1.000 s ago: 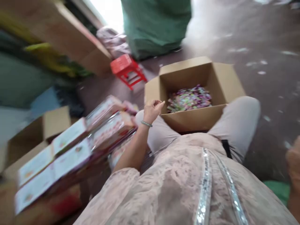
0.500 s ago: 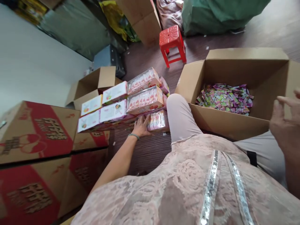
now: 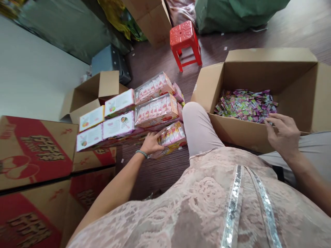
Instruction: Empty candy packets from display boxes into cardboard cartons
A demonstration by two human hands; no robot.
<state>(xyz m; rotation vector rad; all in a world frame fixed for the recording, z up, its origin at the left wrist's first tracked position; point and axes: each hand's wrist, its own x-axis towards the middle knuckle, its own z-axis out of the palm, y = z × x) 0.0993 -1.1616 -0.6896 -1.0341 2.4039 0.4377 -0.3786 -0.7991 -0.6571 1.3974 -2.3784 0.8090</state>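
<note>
Your left arm runs forward and low past your left knee; wrist carries a green band. Left hand point(image 3: 151, 144) lies on the near end of a clear-wrapped pack of small cartons point(image 3: 170, 137) on the floor, fingers point(image 3: 156, 136) closed around its end, gripping it. The pack sits tilted, touching the foot of the stack of boxed packs point(image 3: 134, 110) and just beside your knee.

Your right arm reaches forward over your right thigh. Right hand point(image 3: 283, 132) hovers palm down at the near wall of the open cardboard box point(image 3: 214, 82), fingers point(image 3: 270, 121) spread wide and slightly curled, holding nothing, tips just above the near edge of the loose sachets point(image 3: 245, 105) heaped on the box floor.

Room: bare strip of floor point(image 3: 160, 172) between your left arm and knee; red-printed cartons point(image 3: 36, 151) wall off the far left. The stack presses against the pack from beyond. Farther out, an open empty carton point(image 3: 95, 91), then a red plastic stool point(image 3: 184, 39), with green sacks point(image 3: 232, 13) behind.
</note>
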